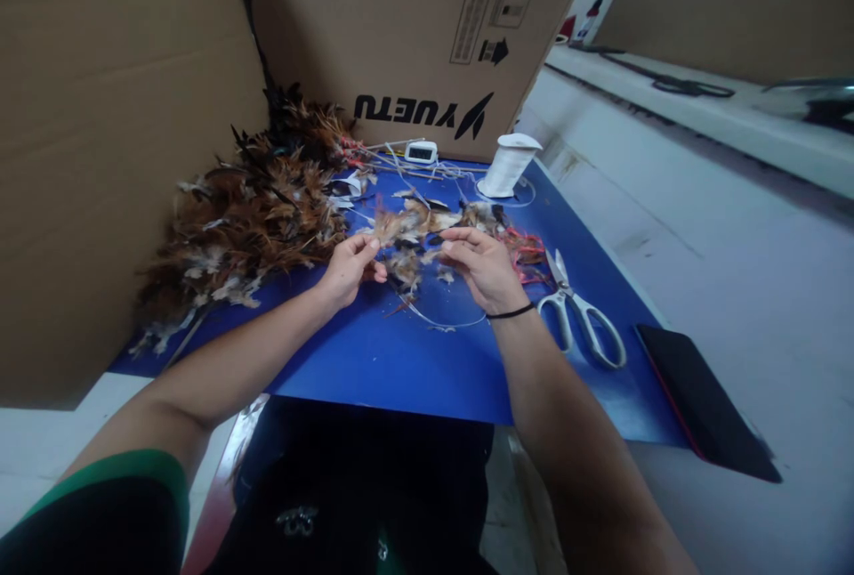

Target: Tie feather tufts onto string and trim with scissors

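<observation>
My left hand (pixel 351 269) is raised over the blue table surface (pixel 393 370), its thumb and fingertips pinched at the left end of some brown and grey feathers (pixel 404 223). To the right, my right hand (pixel 484 268), with a black band at the wrist, has thumb and fingers close together beside loose feather bits; what they grip is too small to make out. A thin white string (pixel 440 326) curves below both hands. Pink and brown feathers (pixel 524 250) lie just beyond my right hand.
A large pile of brown feathers (pixel 267 210) lies at left against cardboard. White-handled scissors (pixel 584 321) and a black phone-like object (pixel 704 397) are at right. Behind stand a white spool (pixel 507 167), a small digital device (pixel 421 152) and a YUETU box (pixel 414 32).
</observation>
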`<act>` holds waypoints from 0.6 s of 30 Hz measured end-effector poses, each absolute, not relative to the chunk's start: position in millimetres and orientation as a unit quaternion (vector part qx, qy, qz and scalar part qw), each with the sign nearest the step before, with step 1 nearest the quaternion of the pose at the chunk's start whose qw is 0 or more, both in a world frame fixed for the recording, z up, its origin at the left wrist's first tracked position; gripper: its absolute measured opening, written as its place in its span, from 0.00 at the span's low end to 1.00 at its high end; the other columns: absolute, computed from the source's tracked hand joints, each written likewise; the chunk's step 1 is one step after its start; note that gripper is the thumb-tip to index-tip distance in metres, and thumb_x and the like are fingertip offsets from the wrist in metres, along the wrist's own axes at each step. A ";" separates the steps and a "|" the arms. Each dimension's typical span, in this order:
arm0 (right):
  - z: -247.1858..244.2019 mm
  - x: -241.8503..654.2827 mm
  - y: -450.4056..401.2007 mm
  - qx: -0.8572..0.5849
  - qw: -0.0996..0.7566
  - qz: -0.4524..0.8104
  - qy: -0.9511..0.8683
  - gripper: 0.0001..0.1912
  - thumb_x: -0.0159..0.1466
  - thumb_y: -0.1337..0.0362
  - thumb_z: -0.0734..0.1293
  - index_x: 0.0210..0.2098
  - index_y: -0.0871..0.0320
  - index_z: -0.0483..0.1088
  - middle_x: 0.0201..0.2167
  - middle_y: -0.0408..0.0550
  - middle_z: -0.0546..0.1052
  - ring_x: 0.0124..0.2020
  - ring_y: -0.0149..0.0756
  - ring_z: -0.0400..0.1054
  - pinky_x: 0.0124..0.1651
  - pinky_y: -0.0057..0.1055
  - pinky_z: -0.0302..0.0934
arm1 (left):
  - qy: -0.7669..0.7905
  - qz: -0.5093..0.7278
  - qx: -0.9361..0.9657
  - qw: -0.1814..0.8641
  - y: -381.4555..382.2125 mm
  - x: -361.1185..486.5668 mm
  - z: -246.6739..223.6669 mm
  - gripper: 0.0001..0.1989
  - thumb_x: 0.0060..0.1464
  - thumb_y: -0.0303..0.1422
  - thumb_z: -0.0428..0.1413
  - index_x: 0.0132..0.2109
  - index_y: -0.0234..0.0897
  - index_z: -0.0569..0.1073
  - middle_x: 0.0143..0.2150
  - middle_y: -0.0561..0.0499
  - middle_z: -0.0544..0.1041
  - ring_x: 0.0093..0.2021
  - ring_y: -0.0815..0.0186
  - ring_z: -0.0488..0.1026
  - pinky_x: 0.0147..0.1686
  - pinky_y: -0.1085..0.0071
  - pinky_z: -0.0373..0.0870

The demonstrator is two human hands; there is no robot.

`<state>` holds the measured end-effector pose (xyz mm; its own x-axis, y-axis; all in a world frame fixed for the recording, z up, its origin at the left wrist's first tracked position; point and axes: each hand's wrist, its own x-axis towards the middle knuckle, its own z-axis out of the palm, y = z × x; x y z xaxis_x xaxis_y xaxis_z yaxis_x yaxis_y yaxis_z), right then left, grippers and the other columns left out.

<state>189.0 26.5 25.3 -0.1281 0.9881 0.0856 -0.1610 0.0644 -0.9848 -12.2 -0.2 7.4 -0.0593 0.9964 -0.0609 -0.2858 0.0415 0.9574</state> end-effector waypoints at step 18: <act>18.5 177.9 20.1 -0.370 0.490 0.558 -0.558 0.14 0.47 0.63 0.74 0.34 0.58 0.73 0.23 0.39 0.73 0.26 0.26 0.66 0.35 0.28 0.61 | 0.370 0.519 0.372 0.675 -11.5 -2.0 12.3 0.10 0.51 0.31 0.62 0.31 0.33 0.66 0.23 0.53 0.74 0.23 0.71 0.75 0.26 0.76 0.75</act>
